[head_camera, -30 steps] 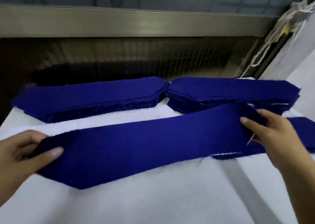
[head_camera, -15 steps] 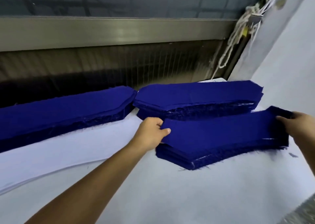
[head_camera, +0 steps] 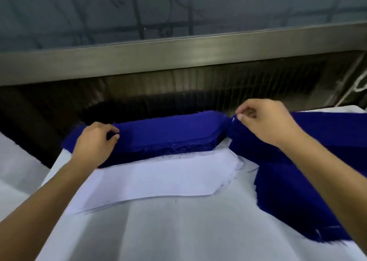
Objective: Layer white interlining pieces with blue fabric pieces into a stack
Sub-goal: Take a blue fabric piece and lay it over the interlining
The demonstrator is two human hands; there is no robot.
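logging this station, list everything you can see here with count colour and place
blue fabric stack: one, dark blue, back centre
blue fabric piles: count unclear, dark blue, right side under the arm
white interlining pieces: several, white, centre, before the stack
table cover: one, white, under everything
metal rail: one, grey, across the back
cord: one, white, far right edge
left hand: grips the stack's left end
right hand: pinches fabric at the stack's right tip
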